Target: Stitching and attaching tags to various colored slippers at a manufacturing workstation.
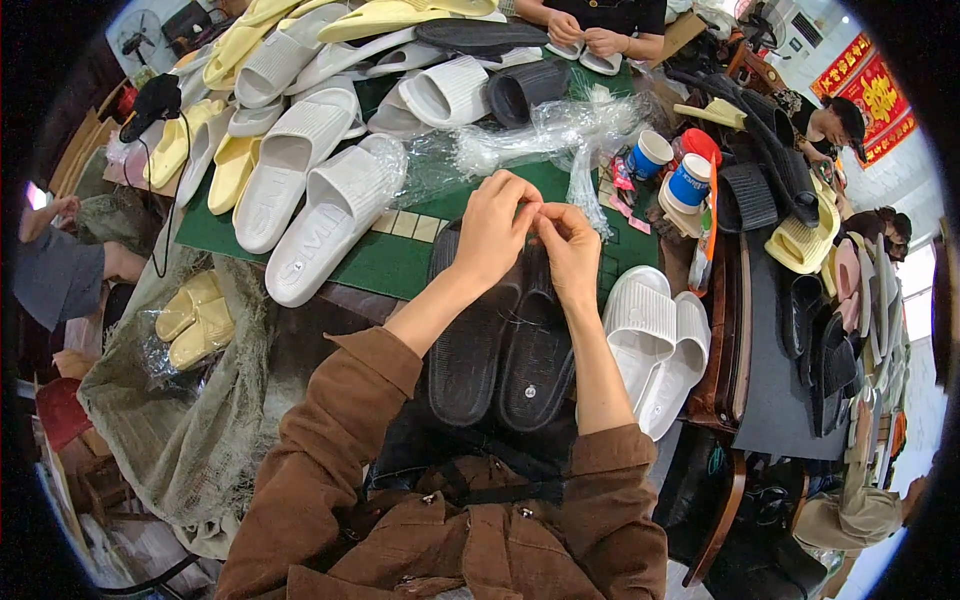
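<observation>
My left hand (497, 225) and my right hand (570, 248) meet fingertip to fingertip, both closed in a pinch. Whatever they hold is too small to make out. Fine clear strands hang just below the fingers. Beneath my hands lie two black slide sandals (537, 375) side by side, soles toward me; my hands hide part of their straps. A pair of white slides (640, 315) rests right of my right forearm. Beyond my hands, a bundle of clear plastic strands (530, 145) lies across the green tabletop (345, 270).
Grey slides (335, 215) and yellow slides (235, 170) pile up at the left and back. Paper cups (688, 185) stand at the right. Another person's hands (590, 40) work across the table. A sack (170, 440) with yellow slides hangs at the left.
</observation>
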A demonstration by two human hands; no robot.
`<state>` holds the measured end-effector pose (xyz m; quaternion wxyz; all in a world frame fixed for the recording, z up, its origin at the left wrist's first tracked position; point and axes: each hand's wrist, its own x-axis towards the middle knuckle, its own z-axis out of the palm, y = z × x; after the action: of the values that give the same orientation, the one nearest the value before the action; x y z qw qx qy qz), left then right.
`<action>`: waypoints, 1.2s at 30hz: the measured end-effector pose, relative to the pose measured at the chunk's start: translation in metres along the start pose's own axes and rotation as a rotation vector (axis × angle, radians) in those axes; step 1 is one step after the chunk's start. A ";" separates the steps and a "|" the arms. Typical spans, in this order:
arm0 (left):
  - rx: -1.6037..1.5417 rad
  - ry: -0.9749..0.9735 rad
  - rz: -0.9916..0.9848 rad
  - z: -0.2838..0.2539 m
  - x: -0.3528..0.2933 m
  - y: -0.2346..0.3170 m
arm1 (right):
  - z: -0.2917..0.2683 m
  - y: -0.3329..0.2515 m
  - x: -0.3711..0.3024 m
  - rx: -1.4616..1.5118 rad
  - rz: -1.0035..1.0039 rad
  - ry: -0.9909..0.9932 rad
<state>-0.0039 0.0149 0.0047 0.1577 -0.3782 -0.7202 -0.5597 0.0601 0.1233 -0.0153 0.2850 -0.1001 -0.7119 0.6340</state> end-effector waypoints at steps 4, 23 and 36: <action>0.052 -0.013 0.219 -0.002 0.004 0.012 | 0.001 -0.004 0.000 -0.293 -0.128 -0.026; 0.046 -0.178 -0.061 0.009 -0.006 -0.003 | -0.014 0.004 0.006 0.362 0.155 0.094; 0.119 -0.168 -0.137 0.006 -0.009 -0.001 | -0.019 0.005 0.008 0.521 0.186 0.141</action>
<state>0.0024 0.0165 -0.0042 0.0805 -0.3635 -0.7870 -0.4920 0.0627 0.1443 -0.0172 0.2903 -0.1323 -0.4910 0.8106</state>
